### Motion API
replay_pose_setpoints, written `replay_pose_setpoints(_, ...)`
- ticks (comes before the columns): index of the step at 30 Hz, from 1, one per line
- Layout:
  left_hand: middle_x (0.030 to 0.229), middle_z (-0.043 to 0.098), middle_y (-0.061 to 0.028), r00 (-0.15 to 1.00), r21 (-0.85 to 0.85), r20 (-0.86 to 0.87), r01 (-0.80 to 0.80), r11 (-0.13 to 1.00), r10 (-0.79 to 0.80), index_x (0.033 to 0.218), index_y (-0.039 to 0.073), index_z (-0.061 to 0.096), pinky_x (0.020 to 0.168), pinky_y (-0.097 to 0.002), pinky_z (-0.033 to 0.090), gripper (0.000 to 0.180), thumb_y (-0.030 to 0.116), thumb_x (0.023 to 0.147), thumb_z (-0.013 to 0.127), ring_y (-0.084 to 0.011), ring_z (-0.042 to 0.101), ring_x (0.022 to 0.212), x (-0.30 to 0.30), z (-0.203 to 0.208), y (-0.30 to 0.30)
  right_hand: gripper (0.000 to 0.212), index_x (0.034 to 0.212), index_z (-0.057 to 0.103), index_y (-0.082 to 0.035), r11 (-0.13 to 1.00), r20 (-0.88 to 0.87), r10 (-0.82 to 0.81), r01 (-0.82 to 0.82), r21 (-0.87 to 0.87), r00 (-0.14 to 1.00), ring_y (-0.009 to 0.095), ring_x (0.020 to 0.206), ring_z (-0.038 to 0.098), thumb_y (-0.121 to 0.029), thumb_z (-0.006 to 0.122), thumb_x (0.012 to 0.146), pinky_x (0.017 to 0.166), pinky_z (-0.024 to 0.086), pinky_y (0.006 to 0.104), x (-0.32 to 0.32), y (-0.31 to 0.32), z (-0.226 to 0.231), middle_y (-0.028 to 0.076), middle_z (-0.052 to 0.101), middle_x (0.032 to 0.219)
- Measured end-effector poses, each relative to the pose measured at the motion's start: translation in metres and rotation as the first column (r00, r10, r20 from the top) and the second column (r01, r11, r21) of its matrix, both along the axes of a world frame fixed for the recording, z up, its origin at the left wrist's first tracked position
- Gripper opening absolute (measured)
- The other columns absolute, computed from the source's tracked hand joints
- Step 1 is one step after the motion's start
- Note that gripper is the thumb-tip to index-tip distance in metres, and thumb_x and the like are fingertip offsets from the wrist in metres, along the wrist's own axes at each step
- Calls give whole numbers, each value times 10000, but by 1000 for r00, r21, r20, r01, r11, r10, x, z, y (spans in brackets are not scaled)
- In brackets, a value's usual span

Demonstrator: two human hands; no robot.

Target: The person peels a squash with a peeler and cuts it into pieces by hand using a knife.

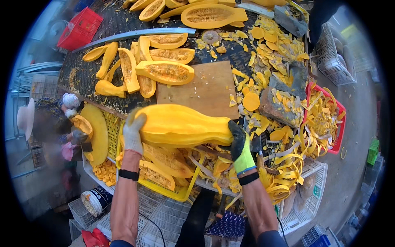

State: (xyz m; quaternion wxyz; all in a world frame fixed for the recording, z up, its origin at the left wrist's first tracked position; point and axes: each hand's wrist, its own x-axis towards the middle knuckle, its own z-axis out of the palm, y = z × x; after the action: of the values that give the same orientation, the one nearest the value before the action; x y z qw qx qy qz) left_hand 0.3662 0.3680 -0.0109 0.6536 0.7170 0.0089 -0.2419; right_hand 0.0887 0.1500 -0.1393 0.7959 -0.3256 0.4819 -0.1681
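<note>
Dark tabletop (117, 26) across the back, strewn along its right side with yellow peelings (284, 45); at far left, a co-worker (47, 119) in a pale hat, with a cut piece (83, 124) between gloved hands; at lower right, a white crate (319, 193), with pale rounded contents, kind unclear; at right, beside the tabletop, a red crate (340, 140), heaped with peelings; at near left, a yellow crate (177, 195), loaded with split squash; on the tabletop, a brown board (205, 92), specked with a few pale seeds.

In front of the body, a large squash (185, 125), smooth and yellow; held crosswise over the board's near edge and the back of the yellow crate, thick end left, narrow end right; contact with the board: cannot tell; left of the board and partly over it, a cluster of halves (129, 70), several with seedy hollows facing up.

Hands well apart, both clamped on the squash: left hand (134, 131), in a greyish-white glove, at the thick end; right hand (238, 142), in a dark glove with a bright yellow-green back, around the narrow end; on each wrist, a black band (128, 175); right of the board, a round orange slice (251, 101).
</note>
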Motion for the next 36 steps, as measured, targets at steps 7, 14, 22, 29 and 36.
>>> replay_pose_setpoints(7, 1350, 662, -181, 551, 371, 678, 315, 874, -487, 1356, 19, 686, 1052, -416, 547, 714, 261, 731, 933, -309, 667, 1221, 5, 123, -97, 392, 1286, 707, -30, 984, -38, 13, -6, 180, 999, 247, 835, 760, -352, 600, 1089, 758, 666, 421, 107, -7, -1, 121, 763, 1093)
replay_pose_setpoints(14, 1432, 611, -231, 93, 660, 707, 267, 702, -701, 1282, 126, 763, 1127, -505, 476, 797, 319, 544, 992, -432, 588, 1325, -21, 133, -129, 388, 1244, 717, 19, 621, -588, 56, -489, -612, 807, 358, 1076, 727, -242, 767, 961, 955, 576, 426, -16, 48, 33, 198, 753, 1185)
replay_pose_setpoints(22, 1556, 537, -187, 163, 627, 633, 466, 625, -757, 1331, 89, 737, 1186, -450, 433, 736, 311, 657, 935, -363, 533, 1417, 9, 142, -131, 591, 1362, 634, -29, 420, -993, 13, -902, -104, 121, 402, 1072, 725, -446, 745, 958, 897, 580, 492, -174, -6, -13, 184, 737, 1182)
replay_pose_setpoints(29, 1502, 577, -132, 892, -144, 300, 392, 908, -337, 1470, -15, 605, 1205, -377, 393, 476, 291, 1110, 547, -245, 527, 1405, 21, 108, -104, 272, 1155, 736, 13, 865, -495, 214, -399, -304, 842, 51, 771, 505, -240, 733, 1054, 647, 408, 251, -198, 6, 66, -58, 623, 901)
replay_pose_setpoints(36, 1434, 630, -127, 990, -319, 102, 127, 939, -100, 1490, -22, 572, 1148, -351, 441, 484, 311, 1138, 554, -227, 577, 1316, 14, 62, -100, 342, 1121, 709, -55, 339, -976, -145, -918, -206, 165, 423, 842, 730, -305, 774, 897, 745, 568, 519, -227, 23, 196, 194, 748, 862)
